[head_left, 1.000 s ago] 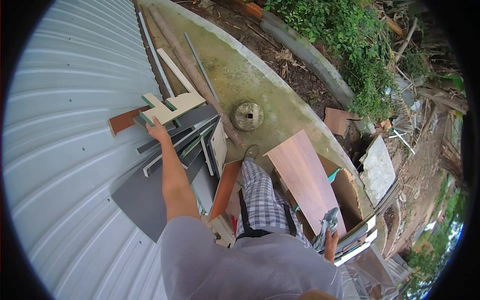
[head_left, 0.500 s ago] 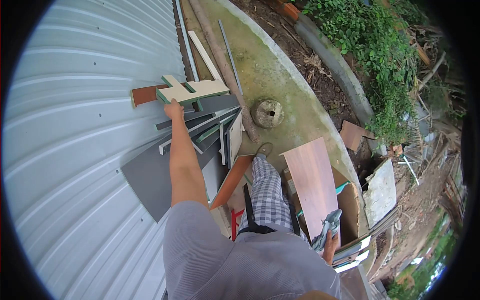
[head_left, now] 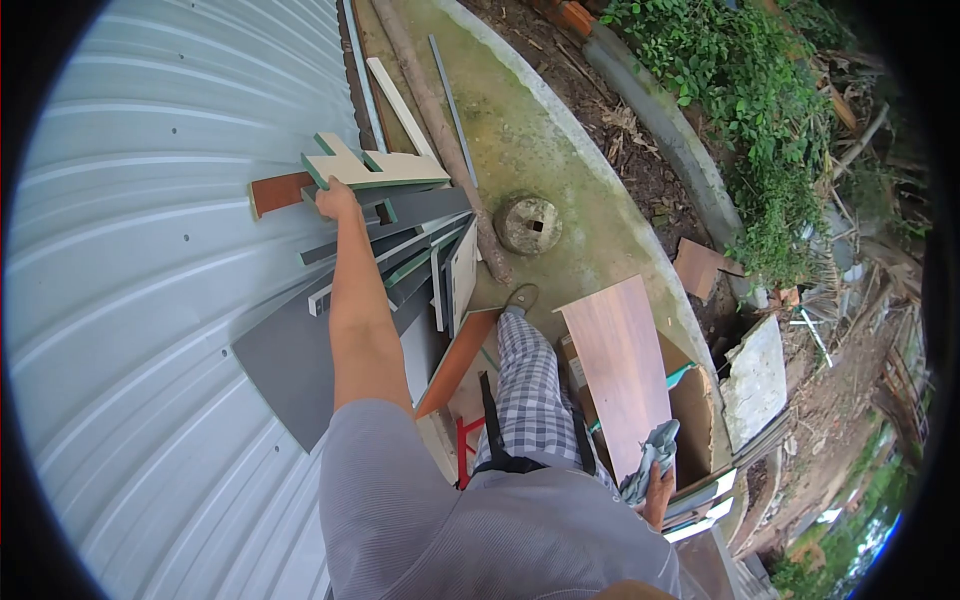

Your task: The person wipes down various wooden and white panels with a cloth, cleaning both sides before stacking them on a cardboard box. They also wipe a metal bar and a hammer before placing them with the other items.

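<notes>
My left hand (head_left: 337,199) is closed on the lower left edge of a cream board with green edges and notches (head_left: 375,168). That board stands at the outer side of a fanned stack of dark grey panels (head_left: 290,345), which leans against the corrugated metal wall. A brown board (head_left: 280,193) shows behind the cream one. Low on the right, my right hand (head_left: 658,495) grips a crumpled grey-green cloth (head_left: 650,462), beside a wood-grain panel (head_left: 620,370).
Corrugated metal wall (head_left: 150,260) fills the left. A round concrete block (head_left: 528,225) sits on the mossy ground near a long pole (head_left: 430,95). A cardboard box (head_left: 697,420) stands behind the wood-grain panel. Green plants (head_left: 700,110) grow at the upper right.
My left hand has tilted the cream board slightly, and a gap between it and the dark panels looks wider. The whole view has shifted a little. My right hand still holds the cloth.
</notes>
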`<act>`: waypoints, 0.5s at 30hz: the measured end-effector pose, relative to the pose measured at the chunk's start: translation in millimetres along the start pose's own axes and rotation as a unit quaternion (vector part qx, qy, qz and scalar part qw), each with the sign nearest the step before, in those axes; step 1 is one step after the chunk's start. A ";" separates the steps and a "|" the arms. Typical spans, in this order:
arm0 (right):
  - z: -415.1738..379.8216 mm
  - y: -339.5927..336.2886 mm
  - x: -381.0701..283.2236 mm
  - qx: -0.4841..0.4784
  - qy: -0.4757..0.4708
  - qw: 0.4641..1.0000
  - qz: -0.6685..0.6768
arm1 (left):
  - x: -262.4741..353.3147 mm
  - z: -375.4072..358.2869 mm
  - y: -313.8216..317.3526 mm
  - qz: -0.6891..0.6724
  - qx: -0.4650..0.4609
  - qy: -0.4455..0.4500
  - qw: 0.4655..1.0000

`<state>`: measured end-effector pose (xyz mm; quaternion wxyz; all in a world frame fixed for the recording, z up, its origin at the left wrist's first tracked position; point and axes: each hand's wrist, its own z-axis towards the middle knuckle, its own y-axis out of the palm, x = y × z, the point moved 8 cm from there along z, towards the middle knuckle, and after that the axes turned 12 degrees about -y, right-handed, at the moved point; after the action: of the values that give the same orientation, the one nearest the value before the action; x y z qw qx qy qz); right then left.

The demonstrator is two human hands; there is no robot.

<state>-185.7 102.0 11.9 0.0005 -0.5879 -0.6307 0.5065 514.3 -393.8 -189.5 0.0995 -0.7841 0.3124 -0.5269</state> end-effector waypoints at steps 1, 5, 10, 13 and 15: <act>3.6 -1.3 -6.8 0.001 -0.023 0.999 -0.048 | 1.0 26.8 6.8 0.022 0.011 0.045 0.999; 3.5 1.0 -6.0 -0.004 -0.024 0.999 -0.041 | 51.0 -7.9 1.7 -0.010 -0.023 0.040 0.999; 15.5 5.3 9.4 -0.021 -0.017 0.999 -0.035 | 41.7 42.1 33.5 0.053 -0.025 0.097 0.994; 25.7 3.6 7.4 -0.037 -0.010 0.997 -0.067 | 28.9 43.7 56.0 0.159 -0.003 0.204 0.966; 30.2 -1.5 23.1 -0.028 -0.001 0.998 -0.051 | 15.5 35.1 60.5 0.174 -0.001 0.230 0.958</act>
<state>-211.9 100.3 -15.6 0.0096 -0.5543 -0.6737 0.4887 526.1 -456.6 -221.9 0.1141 -0.5754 0.4590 -0.6673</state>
